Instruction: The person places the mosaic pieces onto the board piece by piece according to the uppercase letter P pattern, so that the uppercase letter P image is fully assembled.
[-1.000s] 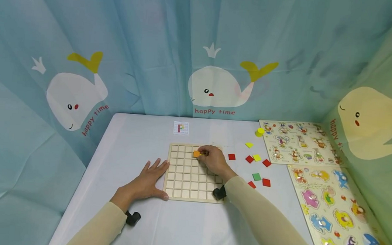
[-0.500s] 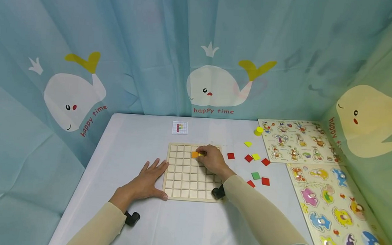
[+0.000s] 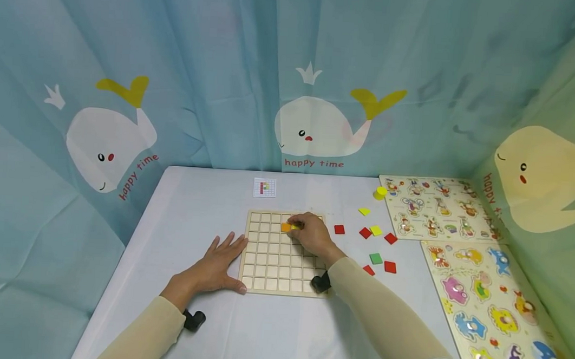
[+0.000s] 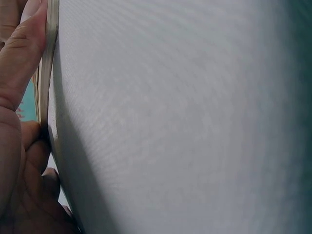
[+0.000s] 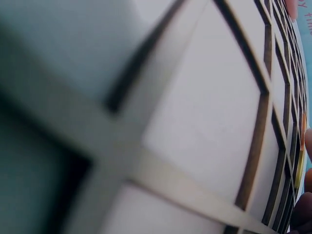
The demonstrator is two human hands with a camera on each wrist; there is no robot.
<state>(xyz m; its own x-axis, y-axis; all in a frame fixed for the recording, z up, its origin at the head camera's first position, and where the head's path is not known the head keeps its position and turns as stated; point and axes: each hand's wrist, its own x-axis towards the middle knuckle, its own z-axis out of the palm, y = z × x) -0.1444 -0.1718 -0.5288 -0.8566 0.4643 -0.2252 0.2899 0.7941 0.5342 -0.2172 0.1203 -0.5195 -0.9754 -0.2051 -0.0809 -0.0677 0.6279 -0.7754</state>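
A wooden grid board [image 3: 267, 265] lies on the table with an orange square tile [image 3: 285, 227] in an upper cell. Beside it, partly covered by my right hand [image 3: 312, 236], shows a yellow tile [image 3: 296, 227]. Thumb and index finger of that hand pinch the orange tile at its right side. In the right wrist view, the orange tile [image 5: 303, 131] and yellow tile [image 5: 299, 168] appear at the far right, close to the fingertips. My left hand [image 3: 214, 265] rests with spread fingers against the board's left edge; the left wrist view shows the thumb [image 4: 22, 58] touching that edge.
Right of the board lie several loose tiles: red [image 3: 339, 229], yellow [image 3: 375, 231] and green [image 3: 376, 258]. A yellow cylinder [image 3: 380, 193] stands behind them. A small pattern card [image 3: 265, 188] lies behind the board. Two picture puzzle boards [image 3: 432, 209] cover the right side.
The orange tile has shifted slightly left and down into its cell, with my right hand following. The left hand stays in place.
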